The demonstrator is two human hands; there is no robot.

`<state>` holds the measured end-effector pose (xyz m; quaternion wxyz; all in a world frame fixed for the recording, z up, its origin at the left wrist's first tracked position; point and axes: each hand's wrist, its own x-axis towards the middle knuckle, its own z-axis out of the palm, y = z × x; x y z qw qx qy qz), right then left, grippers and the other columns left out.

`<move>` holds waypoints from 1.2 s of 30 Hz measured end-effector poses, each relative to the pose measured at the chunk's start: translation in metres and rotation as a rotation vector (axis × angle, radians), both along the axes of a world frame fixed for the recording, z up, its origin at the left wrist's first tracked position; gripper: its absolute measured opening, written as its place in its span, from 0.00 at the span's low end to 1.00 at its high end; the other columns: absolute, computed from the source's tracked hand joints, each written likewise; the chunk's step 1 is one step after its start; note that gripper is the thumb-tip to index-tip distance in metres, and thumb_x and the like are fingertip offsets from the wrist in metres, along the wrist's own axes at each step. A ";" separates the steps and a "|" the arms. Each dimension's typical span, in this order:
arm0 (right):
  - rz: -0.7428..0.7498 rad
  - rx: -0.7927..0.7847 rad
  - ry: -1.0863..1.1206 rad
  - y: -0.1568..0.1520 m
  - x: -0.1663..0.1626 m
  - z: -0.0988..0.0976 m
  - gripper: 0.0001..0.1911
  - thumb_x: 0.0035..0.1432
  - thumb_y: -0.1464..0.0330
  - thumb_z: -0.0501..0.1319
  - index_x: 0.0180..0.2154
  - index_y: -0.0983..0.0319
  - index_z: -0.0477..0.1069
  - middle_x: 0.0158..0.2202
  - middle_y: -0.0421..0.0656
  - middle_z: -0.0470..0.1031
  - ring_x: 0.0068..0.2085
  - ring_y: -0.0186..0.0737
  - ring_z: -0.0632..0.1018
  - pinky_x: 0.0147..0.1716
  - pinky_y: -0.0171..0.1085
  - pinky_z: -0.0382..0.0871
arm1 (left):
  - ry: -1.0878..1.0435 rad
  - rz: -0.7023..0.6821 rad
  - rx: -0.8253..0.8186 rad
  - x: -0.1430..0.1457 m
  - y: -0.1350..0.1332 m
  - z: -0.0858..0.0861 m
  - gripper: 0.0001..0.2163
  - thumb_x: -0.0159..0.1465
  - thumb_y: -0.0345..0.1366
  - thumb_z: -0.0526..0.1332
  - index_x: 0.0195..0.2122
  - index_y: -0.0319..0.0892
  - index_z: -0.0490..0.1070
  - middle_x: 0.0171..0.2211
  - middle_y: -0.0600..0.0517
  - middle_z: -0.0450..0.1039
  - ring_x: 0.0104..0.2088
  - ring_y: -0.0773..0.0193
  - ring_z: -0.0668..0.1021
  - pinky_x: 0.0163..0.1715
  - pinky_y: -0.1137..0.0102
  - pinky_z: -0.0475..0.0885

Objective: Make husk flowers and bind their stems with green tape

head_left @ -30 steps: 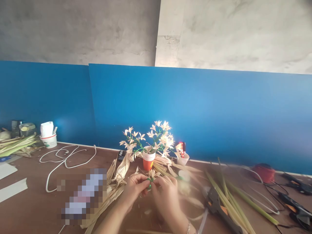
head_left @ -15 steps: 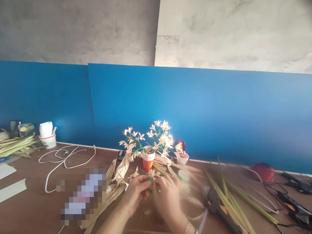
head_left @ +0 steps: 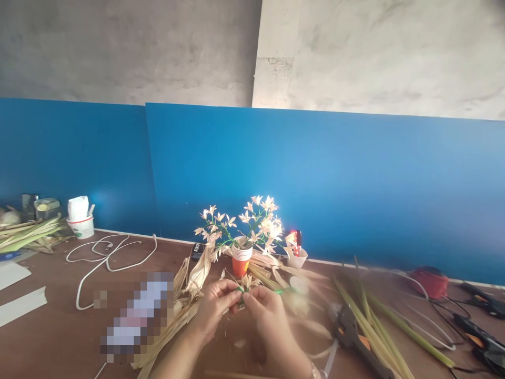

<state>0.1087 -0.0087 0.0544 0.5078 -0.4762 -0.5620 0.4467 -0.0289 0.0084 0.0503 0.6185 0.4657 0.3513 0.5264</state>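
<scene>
My left hand [head_left: 215, 310] and my right hand [head_left: 265, 311] meet low in the middle of the brown table [head_left: 59, 337]. Both pinch a small pale husk flower [head_left: 246, 281] with a green wrapped stem [head_left: 240, 290]; the fingertips touch at the stem. Behind them stands an orange and white paper cup [head_left: 240, 260] that holds a bunch of finished cream flowers [head_left: 252, 221] on green stems. Dry corn husks [head_left: 197, 276] lie just left of my hands.
A black glue gun [head_left: 349, 334] and long green stalks [head_left: 379, 326] lie right of my hands. A white cord [head_left: 106, 255] loops at the left, with a white tub [head_left: 81, 223] and more stalks [head_left: 27, 234] beyond. A red spool [head_left: 430, 279] and black tools [head_left: 481, 331] sit far right. A blue panel [head_left: 355, 179] backs the table.
My hands have kept working the green stem of the small flower. The fingers shifted slightly and the right hand slid a little lower. The view has drifted a touch.
</scene>
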 end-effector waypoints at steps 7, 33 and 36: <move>0.437 -0.362 0.561 0.010 0.009 -0.010 0.10 0.45 0.65 0.67 0.23 0.67 0.73 0.20 0.41 0.72 0.25 0.33 0.71 0.29 0.33 0.61 | -0.065 -0.099 -0.038 -0.003 0.000 -0.006 0.13 0.46 0.41 0.72 0.25 0.38 0.74 0.20 0.53 0.75 0.17 0.72 0.69 0.18 0.76 0.61; -0.032 0.058 -0.219 0.007 0.004 -0.005 0.06 0.48 0.70 0.62 0.21 0.63 0.73 0.21 0.41 0.76 0.26 0.37 0.72 0.27 0.34 0.61 | 0.096 -0.010 0.049 0.002 -0.001 -0.002 0.14 0.52 0.46 0.68 0.26 0.39 0.70 0.19 0.58 0.67 0.19 0.71 0.68 0.21 0.75 0.62; -0.033 0.077 -0.264 0.005 0.004 -0.002 0.09 0.49 0.71 0.60 0.19 0.63 0.74 0.19 0.40 0.74 0.24 0.35 0.70 0.26 0.33 0.59 | 0.031 0.005 0.025 0.004 -0.001 -0.004 0.15 0.50 0.46 0.69 0.26 0.39 0.70 0.20 0.58 0.67 0.19 0.72 0.67 0.20 0.75 0.61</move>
